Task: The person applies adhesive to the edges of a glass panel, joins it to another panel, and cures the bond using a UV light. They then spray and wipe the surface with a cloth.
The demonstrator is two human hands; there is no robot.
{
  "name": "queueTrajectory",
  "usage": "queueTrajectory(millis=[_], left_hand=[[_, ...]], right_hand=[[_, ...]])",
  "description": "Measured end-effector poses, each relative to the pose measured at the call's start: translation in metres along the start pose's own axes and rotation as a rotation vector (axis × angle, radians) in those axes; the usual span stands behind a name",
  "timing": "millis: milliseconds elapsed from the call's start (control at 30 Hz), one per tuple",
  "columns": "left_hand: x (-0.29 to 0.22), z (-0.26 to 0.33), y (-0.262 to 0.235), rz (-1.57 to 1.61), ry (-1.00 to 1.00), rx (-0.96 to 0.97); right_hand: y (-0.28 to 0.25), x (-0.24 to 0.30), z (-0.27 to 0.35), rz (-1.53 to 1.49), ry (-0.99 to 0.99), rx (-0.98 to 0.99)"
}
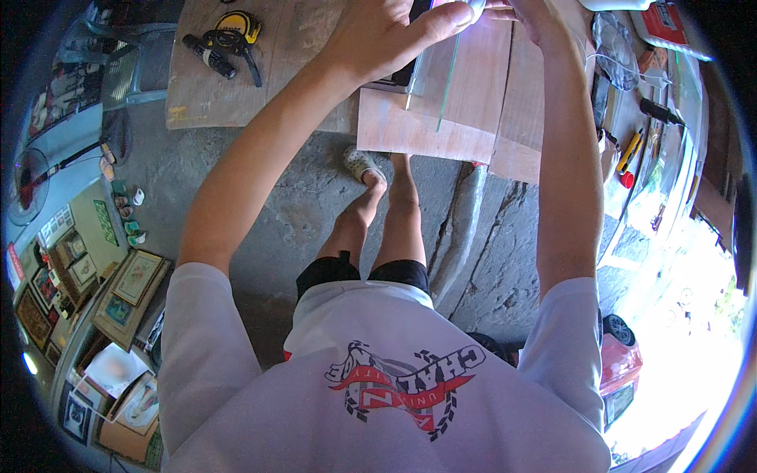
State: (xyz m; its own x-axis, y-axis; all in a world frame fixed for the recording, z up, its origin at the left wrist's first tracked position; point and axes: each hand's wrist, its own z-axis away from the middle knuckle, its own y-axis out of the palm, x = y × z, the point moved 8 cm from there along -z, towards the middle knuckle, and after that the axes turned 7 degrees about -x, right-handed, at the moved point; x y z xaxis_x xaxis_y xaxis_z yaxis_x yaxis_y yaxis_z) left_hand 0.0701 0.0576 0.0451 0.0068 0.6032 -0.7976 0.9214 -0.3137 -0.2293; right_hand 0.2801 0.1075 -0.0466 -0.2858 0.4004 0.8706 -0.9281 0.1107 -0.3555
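At the top edge of the view, my left hand (394, 31) reaches over the wooden table (430, 142). Its thumb points right and bends toward a small whitish thing (477, 7), which I cannot make out. My right hand (535, 17) comes in from the other side, fingers drawn together toward the same spot and partly cut off by the frame. Below them lies a clear pane with a green edge (451, 79), probably glass. Next to it, partly under my left hand, is a dark, flat object with a pale rim (394, 81).
A yellow and black tape measure (240, 27) and a black cylindrical tool (209, 57) lie on the table's left. At right are a yellow cutter (630, 152), a red cap (627, 180) and a red-and-white container (666, 27). Picture frames (134, 288) stand at far left.
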Motion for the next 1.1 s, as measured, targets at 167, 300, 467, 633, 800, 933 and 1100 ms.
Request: queueTrajectory(millis=[167,300,467,633,800,933,1100], left_hand=[[-0.003,-0.001,0.0,0.005,-0.015,0.009],[-0.002,-0.002,0.001,-0.008,-0.001,0.011],[-0.003,-0.002,0.001,0.048,0.017,-0.007],[-0.003,-0.003,0.001,-0.015,0.022,0.005],[-0.003,-0.004,0.002,-0.02,0.022,-0.01],[-0.001,-0.003,0.002,0.005,0.023,0.0],[-0.003,-0.003,0.002,0.056,0.057,-0.01]], right_hand=[[-0.002,-0.003,-0.005,0.032,-0.001,-0.015],[-0.001,-0.007,-0.011,0.018,0.017,0.002],[-0.001,-0.005,-0.008,0.021,0.012,-0.018],[-0.003,0.005,0.006,0.01,-0.057,-0.014],[-0.002,0.005,0.01,0.006,-0.039,-0.031],[-0.003,0.003,0.007,-0.018,-0.035,-0.055],[0.0,0.002,0.003,-0.05,-0.036,0.006]])
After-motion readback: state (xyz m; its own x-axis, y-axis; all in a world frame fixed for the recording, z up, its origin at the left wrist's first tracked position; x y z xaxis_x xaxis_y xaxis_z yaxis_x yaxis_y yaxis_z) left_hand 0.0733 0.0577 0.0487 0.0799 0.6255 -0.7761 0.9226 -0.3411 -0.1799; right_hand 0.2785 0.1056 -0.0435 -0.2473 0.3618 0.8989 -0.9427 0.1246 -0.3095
